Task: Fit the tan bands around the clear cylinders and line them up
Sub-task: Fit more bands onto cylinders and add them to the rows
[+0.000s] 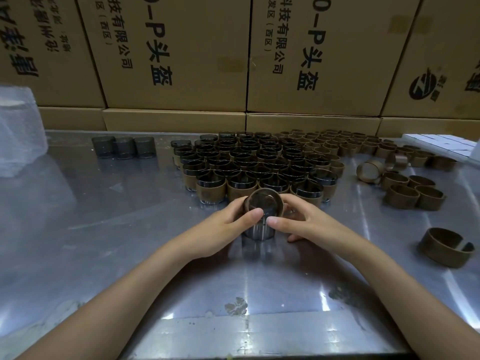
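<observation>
Clear, smoke-tinted and thin-walled, the cylinder in hand (259,227) stands upright on the reflective metal tabletop (130,242), just in front of the packed block of finished banded cylinders (249,165). A tan band (249,203) of leather-like material sits around its upper rim, not yet pushed down. The left hand (226,229) curls round the left side, thumb pressed on the front wall; the right hand (306,224) curls round the right side, its thumb tip meeting the other at the front. Both hands grip the same piece.

The cylinder looks light, rigid and smooth, so it is likely slippery and may crack if squeezed hard; the best hold is probably low on the wall, with fingers spread. The band looks pliable yet springy. It should be taken by its edges and eased down evenly on both sides, or it may jam askew.

Loose tan bands (413,196) lie well apart to the right, one split band (445,246) nearer the edge. Three bare dark cylinders (123,147) stand far left, with brown cardboard cartons (181,53) stacked behind.
</observation>
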Available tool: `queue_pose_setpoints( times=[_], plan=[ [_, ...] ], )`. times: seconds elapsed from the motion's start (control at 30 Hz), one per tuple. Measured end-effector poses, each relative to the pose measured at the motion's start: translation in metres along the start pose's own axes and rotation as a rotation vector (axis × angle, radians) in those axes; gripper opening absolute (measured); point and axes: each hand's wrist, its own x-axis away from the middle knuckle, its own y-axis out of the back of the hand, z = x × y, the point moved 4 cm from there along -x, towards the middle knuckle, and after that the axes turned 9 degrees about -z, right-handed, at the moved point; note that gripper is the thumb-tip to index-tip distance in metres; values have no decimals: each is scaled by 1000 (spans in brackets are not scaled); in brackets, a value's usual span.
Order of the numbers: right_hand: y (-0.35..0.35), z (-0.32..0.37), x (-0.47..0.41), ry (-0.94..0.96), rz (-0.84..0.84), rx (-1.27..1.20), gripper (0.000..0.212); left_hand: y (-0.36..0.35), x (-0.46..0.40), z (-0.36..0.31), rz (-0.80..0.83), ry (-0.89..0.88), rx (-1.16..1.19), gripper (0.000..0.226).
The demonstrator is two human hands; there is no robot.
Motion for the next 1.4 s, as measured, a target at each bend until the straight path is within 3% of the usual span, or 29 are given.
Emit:
queue_pose_setpoints(
  times=[0.13,0.43,0.93,1.2,1.4],
  plan=[
    [-1,1,2,-22,2,-42,52,-2,0,4,14,20,-154,73],
    [-7,-2,0,-34,-32,-342,55,-5,0,3,-50,-24,221,60],
    [-4,-5,-3,-34,-32,-512,51,-8,-2,-4,-122,20,463,70],
    [-5,-3,-2,-30,-37,-606,41,-6,-3,3,-168,83,549,37],
    [-6,0,-3,-129,91,-668,53,0,-8,-4,-246,100,768,53]
  ],
)
